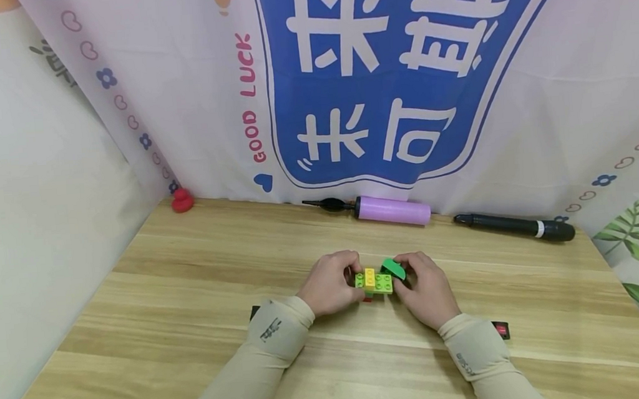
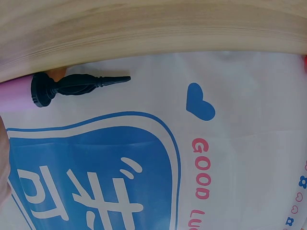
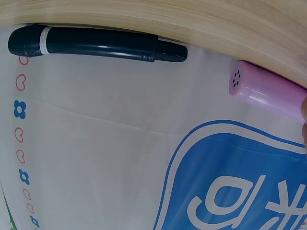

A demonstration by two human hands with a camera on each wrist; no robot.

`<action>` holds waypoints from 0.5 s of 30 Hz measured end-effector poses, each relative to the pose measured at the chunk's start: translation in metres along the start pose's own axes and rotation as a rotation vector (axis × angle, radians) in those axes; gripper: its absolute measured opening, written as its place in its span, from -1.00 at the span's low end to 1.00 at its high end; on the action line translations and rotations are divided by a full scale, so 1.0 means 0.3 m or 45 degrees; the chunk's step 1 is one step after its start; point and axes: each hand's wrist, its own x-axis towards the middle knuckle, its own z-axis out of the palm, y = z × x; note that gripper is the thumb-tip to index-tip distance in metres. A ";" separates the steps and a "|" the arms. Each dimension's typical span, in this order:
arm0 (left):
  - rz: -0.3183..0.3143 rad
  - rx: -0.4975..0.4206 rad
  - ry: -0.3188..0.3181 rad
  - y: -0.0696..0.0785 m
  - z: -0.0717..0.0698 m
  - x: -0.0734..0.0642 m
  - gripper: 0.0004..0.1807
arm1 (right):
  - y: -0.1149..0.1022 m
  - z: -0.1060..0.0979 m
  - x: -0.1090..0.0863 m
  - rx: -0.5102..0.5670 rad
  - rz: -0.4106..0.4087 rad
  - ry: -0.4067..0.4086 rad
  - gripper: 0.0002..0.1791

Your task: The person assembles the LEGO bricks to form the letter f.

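Observation:
In the head view, my left hand (image 1: 334, 284) grips the left end of a small assembly of toy building bricks above the wooden table. Its lime-green brick (image 1: 384, 283) carries a yellow brick (image 1: 369, 278) across the top, and a bit of red (image 1: 367, 299) shows below. My right hand (image 1: 429, 288) pinches a darker green rounded brick (image 1: 394, 269) at the right end of the assembly. Whether this green brick is joined to the lime one, I cannot tell. Both wrist views catch only a sliver of a hand at the edge; the bricks are outside them.
Along the back of the table (image 1: 189, 260) lie a purple hand pump (image 1: 393, 210) with a black nozzle and a black stick-like object (image 1: 513, 227) with a white band. A red rubber-duck-like toy (image 1: 182, 200) sits at the back left corner. Behind hangs a printed cloth (image 1: 205, 108).

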 end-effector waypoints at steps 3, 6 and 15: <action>0.005 -0.002 -0.003 -0.002 0.002 -0.001 -0.64 | 0.001 0.000 -0.001 -0.004 0.003 0.006 -0.60; 0.005 -0.009 -0.002 -0.002 0.002 0.000 -0.65 | 0.001 -0.001 0.000 -0.001 0.015 0.005 -0.60; -0.002 0.001 0.003 -0.002 0.000 0.002 -0.65 | 0.003 -0.002 0.000 0.026 0.017 0.021 -0.59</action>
